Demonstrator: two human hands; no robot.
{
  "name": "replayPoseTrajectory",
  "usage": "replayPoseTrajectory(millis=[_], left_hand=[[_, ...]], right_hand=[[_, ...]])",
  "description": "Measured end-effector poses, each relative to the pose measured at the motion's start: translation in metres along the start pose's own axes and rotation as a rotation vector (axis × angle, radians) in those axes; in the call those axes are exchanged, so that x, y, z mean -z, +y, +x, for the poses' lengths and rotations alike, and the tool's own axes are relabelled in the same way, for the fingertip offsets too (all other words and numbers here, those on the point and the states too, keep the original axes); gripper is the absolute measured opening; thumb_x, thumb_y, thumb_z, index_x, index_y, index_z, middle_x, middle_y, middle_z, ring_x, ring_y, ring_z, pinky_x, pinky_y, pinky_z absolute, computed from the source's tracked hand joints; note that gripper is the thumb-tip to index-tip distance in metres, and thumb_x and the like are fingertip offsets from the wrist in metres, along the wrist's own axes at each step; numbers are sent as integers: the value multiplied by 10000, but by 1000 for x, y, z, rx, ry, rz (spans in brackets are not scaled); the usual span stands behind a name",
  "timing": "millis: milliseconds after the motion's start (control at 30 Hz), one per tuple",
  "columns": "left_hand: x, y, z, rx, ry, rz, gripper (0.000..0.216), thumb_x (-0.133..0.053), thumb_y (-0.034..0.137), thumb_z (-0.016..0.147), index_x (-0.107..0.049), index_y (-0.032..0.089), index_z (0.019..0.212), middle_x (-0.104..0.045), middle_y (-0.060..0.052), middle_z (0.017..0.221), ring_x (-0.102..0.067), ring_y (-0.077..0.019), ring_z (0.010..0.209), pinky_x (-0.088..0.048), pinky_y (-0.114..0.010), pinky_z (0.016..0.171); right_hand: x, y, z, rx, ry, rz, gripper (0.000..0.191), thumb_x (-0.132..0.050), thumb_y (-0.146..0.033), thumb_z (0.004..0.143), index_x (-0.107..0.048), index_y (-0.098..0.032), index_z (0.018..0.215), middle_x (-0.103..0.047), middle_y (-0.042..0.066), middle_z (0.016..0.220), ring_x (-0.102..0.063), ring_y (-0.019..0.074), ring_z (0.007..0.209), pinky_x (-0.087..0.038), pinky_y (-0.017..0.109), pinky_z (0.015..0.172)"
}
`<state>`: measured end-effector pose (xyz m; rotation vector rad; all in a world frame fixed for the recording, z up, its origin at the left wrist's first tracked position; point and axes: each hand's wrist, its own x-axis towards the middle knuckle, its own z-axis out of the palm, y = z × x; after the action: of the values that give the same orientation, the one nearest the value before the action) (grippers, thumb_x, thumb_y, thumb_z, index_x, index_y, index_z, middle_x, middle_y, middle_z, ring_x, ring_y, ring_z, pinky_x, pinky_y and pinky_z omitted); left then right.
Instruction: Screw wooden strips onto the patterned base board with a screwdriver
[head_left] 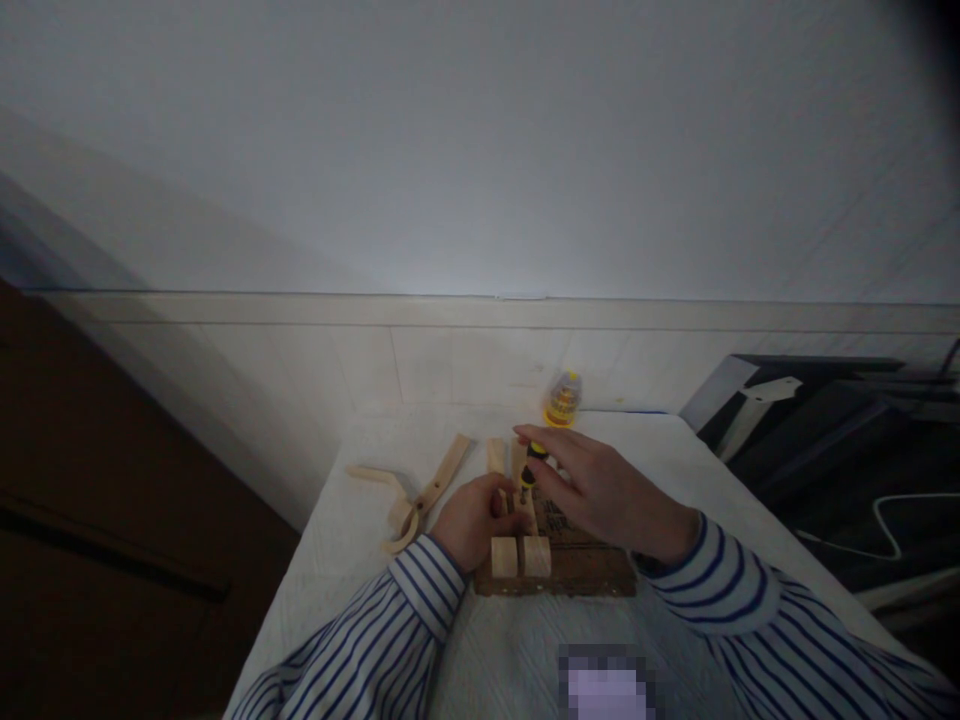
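My right hand (600,492) grips a small black and yellow screwdriver (531,465) held upright, its tip down on two parallel light wooden slats (517,520). My left hand (472,520) is closed against the left side of those slats, steadying them. The slats lie on a brown cardboard box (585,565), and their near ends show as two rounded wooden blocks (520,556). Both arms wear sleeves with blue and white stripes.
Loose wooden pieces (420,490), one long and flat, one curved, lie to the left on the white table (337,560). A yellow screwdriver-bit holder (564,398) stands at the table's far edge. A dark desk with a white cable (885,520) is at the right.
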<state>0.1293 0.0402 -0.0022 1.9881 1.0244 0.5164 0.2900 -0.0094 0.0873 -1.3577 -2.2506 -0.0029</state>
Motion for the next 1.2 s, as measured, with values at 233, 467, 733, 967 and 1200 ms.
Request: replayPoseTrajectory(millis=[233,467,733,967,1200], left_hand=[[0,0,-1,0,-14,-18,371,-677,408,663,-570,163,919,-422,69,567,-388,-98,524,-261,-215,488],[-2,-3,1,-1,-7,-9,389,-681,426,652,-571,165,918,-428,68,581,-390,-95,525,-269,-213,485],[1,3,-2,13,-6,12,363,-674,410,655,-573,170,908,-441,62,591,-404,-101,537,-268,-215,489],[0,3,-2,-1,-6,3,368,-671,411,661,-570,164,915,-435,62,593,-397,-99,539,-266,-211,487],[1,1,-1,5,-4,22,373,-680,402,655,-572,161,920,-423,63,595,-382,-97,535,-267,-211,491]], right_hand=[[0,4,1,-1,-13,-2,328,-398,-225,889,-473,-127,1193,-611,134,1102,-556,219,1037,-460,414,885],[-1,5,-1,-6,1,-1,276,-405,-241,894,-496,-141,1135,-621,120,1068,-571,218,1002,-469,410,863],[0,2,2,-18,-7,-11,212,-434,-260,881,-510,-155,1048,-628,105,964,-583,221,919,-478,384,788],[-2,3,3,-51,13,-30,228,-456,-307,872,-518,-150,1025,-633,106,919,-593,221,868,-481,375,754],[2,3,0,24,-24,-98,274,-427,-290,892,-526,-159,1111,-645,99,961,-591,217,902,-476,388,795]])
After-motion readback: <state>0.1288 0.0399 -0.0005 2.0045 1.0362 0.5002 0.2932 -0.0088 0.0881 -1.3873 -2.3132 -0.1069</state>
